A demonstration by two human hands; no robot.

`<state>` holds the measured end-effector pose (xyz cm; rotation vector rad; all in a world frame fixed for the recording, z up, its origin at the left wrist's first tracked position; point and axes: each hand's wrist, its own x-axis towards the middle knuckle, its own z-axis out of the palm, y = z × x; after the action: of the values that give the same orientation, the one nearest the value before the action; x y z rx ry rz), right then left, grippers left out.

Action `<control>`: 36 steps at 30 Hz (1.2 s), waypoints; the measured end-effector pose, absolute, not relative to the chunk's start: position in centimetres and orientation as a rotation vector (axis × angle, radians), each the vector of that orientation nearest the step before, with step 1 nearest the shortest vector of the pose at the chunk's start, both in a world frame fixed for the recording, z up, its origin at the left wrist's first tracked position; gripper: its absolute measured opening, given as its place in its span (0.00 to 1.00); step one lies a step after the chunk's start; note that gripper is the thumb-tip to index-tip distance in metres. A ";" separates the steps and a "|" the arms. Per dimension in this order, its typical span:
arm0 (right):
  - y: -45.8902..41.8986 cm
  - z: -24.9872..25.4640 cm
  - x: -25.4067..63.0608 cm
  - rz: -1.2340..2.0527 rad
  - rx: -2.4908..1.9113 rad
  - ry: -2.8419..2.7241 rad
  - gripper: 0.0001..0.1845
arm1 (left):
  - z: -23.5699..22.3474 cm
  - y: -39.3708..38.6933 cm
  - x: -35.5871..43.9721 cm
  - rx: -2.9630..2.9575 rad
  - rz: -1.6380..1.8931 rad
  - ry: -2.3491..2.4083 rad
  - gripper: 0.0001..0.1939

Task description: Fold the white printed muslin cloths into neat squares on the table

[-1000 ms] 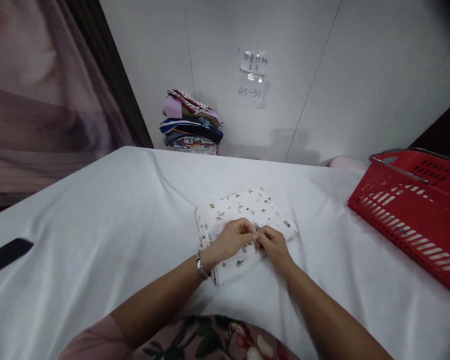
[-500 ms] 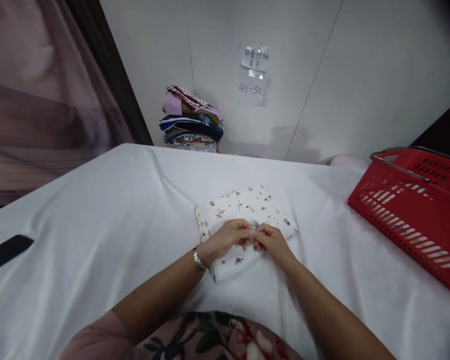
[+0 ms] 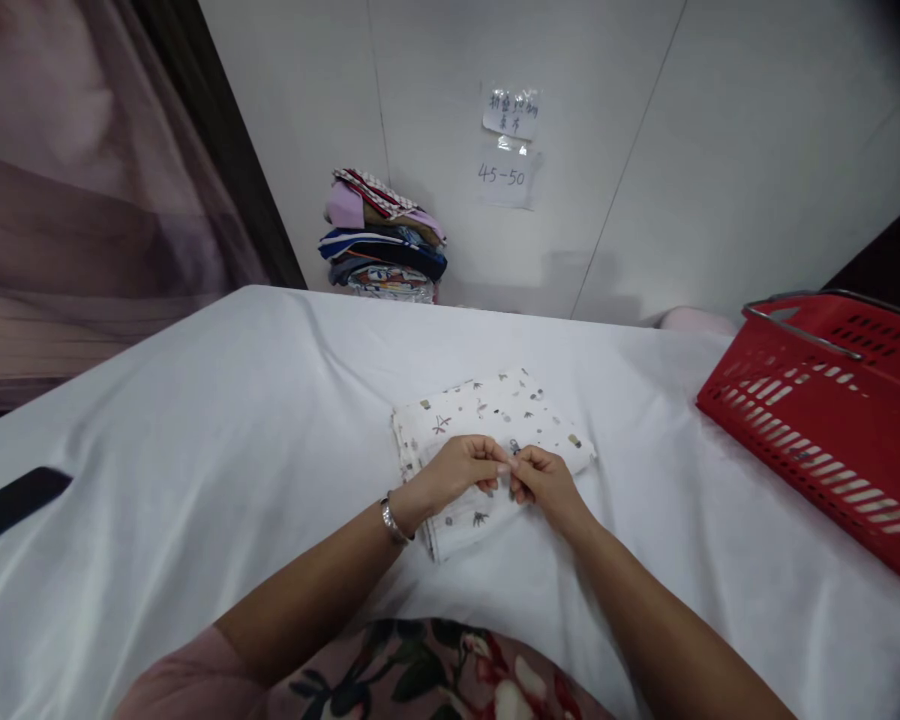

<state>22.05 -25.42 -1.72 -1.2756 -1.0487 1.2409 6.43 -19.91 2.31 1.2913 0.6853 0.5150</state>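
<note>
A folded white cloth with a print of small plants and dots lies in the middle of the white-covered table. Over its front half, my left hand pinches with thumb and fingertips; a silver watch or bracelet is on that wrist. My right hand is closed in a pinch just beside it, the fingertips of both hands meeting. Whatever sits between the fingertips is too small or hidden to make out. The cloth's layered edges show at its left side.
A red plastic basket with a metal handle stands at the right. At the left edge lies a black flat object. Behind the table rises a stack of folded fabrics against the wall, near two paper notes. A sheer curtain hangs at left.
The hands stay almost in place over the cloth, with only a slight shift of the fingers. The cloth and basket look the same.
</note>
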 end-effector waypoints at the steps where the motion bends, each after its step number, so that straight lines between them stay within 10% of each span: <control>1: -25.5 -1.7 22.0 1.231 -1.284 -1.047 0.16 | 2.4 -20.0 6.4 1.316 0.522 0.698 0.06; 21: -25.9 -1.4 21.8 1.441 -1.185 -1.009 0.18 | 2.4 -20.2 6.2 1.286 0.497 0.590 0.10; 36: -26.7 -1.9 22.5 2.177 -0.497 -0.915 0.52 | 2.1 -20.2 5.9 1.325 0.488 0.630 0.09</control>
<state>22.55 -26.72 -1.90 -0.4974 -0.9149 2.1771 5.90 -20.15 2.08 1.3252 0.6299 0.4882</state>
